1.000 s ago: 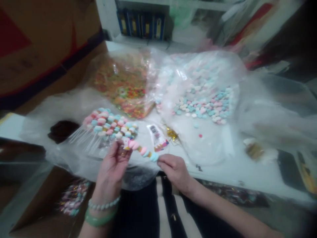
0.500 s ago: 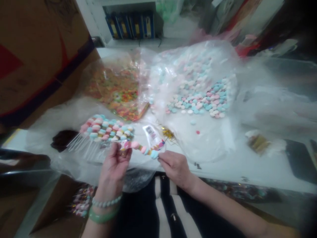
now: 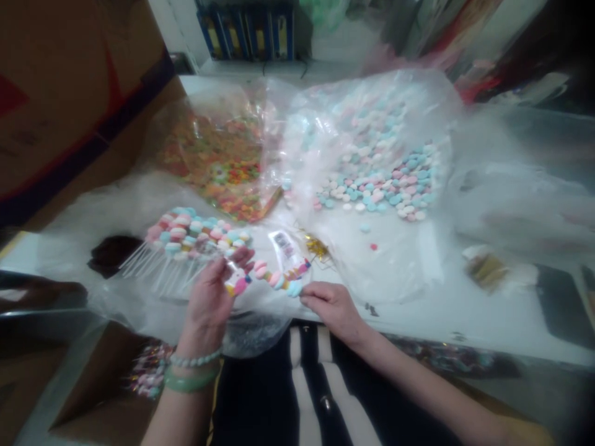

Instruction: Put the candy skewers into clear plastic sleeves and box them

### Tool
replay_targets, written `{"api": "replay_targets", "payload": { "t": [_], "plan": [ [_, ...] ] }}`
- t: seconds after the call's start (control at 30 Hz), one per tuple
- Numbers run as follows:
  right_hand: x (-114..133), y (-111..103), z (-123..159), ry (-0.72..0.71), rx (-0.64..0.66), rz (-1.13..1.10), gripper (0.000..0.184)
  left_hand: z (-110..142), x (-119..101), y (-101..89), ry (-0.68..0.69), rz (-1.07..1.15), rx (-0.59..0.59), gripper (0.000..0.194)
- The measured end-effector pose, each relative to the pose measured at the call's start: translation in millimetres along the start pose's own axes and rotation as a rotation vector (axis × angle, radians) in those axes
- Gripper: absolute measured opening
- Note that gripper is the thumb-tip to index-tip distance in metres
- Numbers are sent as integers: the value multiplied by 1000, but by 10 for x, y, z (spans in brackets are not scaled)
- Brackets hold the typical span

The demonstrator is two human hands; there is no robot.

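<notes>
Just above and between the hands lies one candy skewer (image 3: 277,280), a thin stick threaded with pastel pink, white and blue candies. The left hand (image 3: 207,306) grips its near end, with a small pink-and-white piece showing at the fingers, and the right hand (image 3: 332,308) pinches the blue candy at the other end. Two bracelets circle the left wrist: a beaded bracelet (image 3: 195,358) and a green bangle (image 3: 190,383).

Just beyond the left hand sits a bundle of skewers (image 3: 195,234), too many to count, its bare sticks fanned out. Beyond the right hand lie one printed card (image 3: 283,244), its small print unreadable, and a gold tie (image 3: 317,249). Farther off are two plastic bags: pastel candies (image 3: 376,179) and multicoloured candies (image 3: 218,167). Farthest away stand four blue binders (image 3: 246,31) with yellow labels, also unreadable.
</notes>
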State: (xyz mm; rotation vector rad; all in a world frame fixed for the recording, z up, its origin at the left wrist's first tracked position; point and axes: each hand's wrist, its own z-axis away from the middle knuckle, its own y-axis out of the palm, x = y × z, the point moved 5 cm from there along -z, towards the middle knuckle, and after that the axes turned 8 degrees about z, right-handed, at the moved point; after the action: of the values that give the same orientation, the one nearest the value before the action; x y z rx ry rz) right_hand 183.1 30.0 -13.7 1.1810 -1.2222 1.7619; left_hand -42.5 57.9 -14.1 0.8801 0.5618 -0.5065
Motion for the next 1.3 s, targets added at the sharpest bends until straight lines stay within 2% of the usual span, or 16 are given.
{"api": "replay_targets", "payload": {
  "t": [0.07, 0.13, 0.33, 0.57, 0.77, 0.9, 1.03, 1.3],
  "plan": [
    [-28, 18, 6, 13, 16, 33, 20, -12, 118, 30, -58, -96, 85, 19],
    [-65, 38, 11, 32, 25, 61, 21, -20, 230, 33, -80, -153, 120, 23],
    [-169, 63, -9, 78, -2, 96, 21, -32, 308, -33, 32, -228, 149, 35],
    [-182, 113, -43, 12, 21, 209, 23, -30, 406, -114, 62, -196, 68, 32],
    [-209, 121, -35, -60, 14, 362, 23, -86, 594, -151, 37, -219, 39, 33],
    [-236, 174, -69, -51, 7, 405, 23, -104, 737, -198, 10, -243, 32, 33],
    [-282, 312, -102, -43, -3, 426, 24, -96, 843, -241, -15, -123, -18, 28],
    [-411, 502, -219, 48, -32, 300, 21, -157, 922, -274, 98, -64, -67, 26]
  ]
}}
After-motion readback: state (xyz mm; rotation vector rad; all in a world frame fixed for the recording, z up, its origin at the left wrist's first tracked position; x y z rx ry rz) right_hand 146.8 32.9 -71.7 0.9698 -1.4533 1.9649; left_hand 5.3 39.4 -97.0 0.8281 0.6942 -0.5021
